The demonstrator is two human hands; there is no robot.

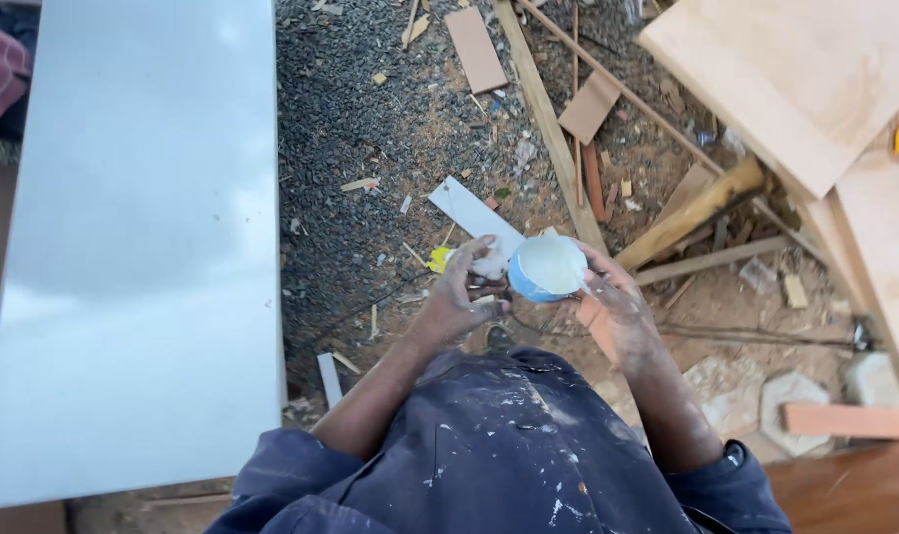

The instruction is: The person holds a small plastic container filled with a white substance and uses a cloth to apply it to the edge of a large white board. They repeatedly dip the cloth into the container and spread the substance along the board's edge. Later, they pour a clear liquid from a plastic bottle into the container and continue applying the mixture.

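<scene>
A small blue cup (545, 269) full of white paste or glue sits in front of my body, over the gravel ground. My right hand (617, 302) grips it from the right side. My left hand (464, 289) is just left of the cup, fingers smeared with the white paste and pinched together on a small white lump. Both hands are dusty and stained. My dark blue work clothes (499, 445), spattered with white, fill the bottom of the view.
A large glossy grey-white panel (143, 227) lies flat at the left. Wood offcuts, strips and a wooden handle (691, 213) litter the gravel. Plywood sheets (805, 69) lie at the upper right. A wooden board (850, 420) rests at the lower right.
</scene>
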